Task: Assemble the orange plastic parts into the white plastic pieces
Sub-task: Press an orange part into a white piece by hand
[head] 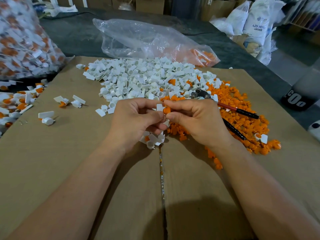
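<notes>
My left hand (136, 116) pinches a small white plastic piece (159, 107) between thumb and fingers and also cups several more white pieces (153, 138) under its palm. My right hand (195, 116) holds an orange plastic part (166, 110) at its fingertips, pressed against the white piece. The two hands meet above the cardboard sheet (69, 153). A heap of loose white pieces (143, 78) lies just beyond the hands, and a spread of orange parts (242, 108) lies to the right.
Red and black handled pliers (230, 108) lie on the orange parts. A few joined white-and-orange pieces (64, 101) sit at the left, near a larger pile (15, 104). A full clear bag (22, 40) stands far left; a near-empty bag (147, 38) lies behind the heap.
</notes>
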Demonstrator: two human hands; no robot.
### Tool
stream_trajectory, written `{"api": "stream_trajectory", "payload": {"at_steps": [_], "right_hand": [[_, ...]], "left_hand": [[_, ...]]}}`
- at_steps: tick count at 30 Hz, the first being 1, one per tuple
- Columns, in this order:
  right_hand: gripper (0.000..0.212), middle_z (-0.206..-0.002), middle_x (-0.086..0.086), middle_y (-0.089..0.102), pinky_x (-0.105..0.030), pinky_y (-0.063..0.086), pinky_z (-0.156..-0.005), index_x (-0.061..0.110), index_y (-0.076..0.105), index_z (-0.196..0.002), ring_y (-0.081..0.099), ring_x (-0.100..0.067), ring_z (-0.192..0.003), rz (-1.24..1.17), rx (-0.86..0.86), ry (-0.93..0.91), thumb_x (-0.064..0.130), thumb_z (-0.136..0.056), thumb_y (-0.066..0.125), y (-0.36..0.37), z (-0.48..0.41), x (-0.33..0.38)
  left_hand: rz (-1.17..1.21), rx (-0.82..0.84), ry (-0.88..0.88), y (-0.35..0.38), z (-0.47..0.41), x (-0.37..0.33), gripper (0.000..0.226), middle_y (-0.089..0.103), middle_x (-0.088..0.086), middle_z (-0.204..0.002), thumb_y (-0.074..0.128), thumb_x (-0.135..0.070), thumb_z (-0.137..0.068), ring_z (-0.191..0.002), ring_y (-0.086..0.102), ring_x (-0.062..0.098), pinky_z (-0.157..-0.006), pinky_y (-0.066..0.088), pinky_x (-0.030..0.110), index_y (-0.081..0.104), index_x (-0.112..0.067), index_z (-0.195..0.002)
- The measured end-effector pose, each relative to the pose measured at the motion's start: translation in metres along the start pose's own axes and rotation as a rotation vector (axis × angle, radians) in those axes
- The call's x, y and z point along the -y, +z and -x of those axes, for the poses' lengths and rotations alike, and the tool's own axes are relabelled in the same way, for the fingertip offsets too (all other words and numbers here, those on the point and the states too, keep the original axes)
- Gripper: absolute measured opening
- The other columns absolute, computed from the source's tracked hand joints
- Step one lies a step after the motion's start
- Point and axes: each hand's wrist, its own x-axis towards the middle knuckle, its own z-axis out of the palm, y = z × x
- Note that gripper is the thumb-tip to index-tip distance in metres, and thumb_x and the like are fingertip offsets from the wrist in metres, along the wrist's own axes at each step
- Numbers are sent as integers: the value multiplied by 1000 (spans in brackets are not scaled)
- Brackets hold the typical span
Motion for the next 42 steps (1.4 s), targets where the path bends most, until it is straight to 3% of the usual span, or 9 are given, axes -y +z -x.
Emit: {"api": "stream_trajectory", "payload": {"at_steps": [6, 20, 29, 36, 42], "right_hand": [[32, -96, 9, 63, -23, 49, -88, 8, 64, -109, 61, -3, -95, 68, 6, -14, 5, -78, 68, -1, 0, -1], [40, -87, 13, 65, -17, 51, -79, 15, 58, -110, 65, 0, -84, -195, 6, 38, -3, -75, 66, 1, 0, 1], [40, -81, 9, 66, -17, 52, -76, 18, 62, -103, 65, 0, -77, -202, 43, 66, -6, -72, 69, 5, -1, 1], [48, -96, 0, 66, -25, 54, -80, 21, 58, -110, 67, -12, -88, -261, 71, 55, -7, -73, 67, 4, -2, 4], [37, -85, 4, 68, -19, 53, -74, 18, 62, -103, 66, -7, -79, -227, 53, 5, -3, -74, 67, 4, 0, 7]], "left_hand": [[-18, 13, 5, -1, 0, 2, 23, 66, 6, -54, 61, 11, -78, -47, 63, 13, -43, 47, 17, 67, -10, -77], [18, 11, 23, 1, 0, 0, 20, 64, 4, -53, 59, 11, -79, -48, 63, 12, -44, 48, 17, 65, -7, -82], [-38, -11, -44, -1, -3, 1, 14, 62, 6, -48, 61, 9, -78, -41, 61, 15, -40, 48, 20, 58, -4, -76], [42, -27, -94, -2, -4, 0, 10, 63, 7, -49, 63, 7, -77, -41, 61, 15, -41, 48, 19, 57, -1, -75], [36, -4, -139, -4, -6, 0, 13, 64, 8, -51, 63, 7, -77, -42, 62, 15, -40, 46, 17, 59, -3, -69]]}}
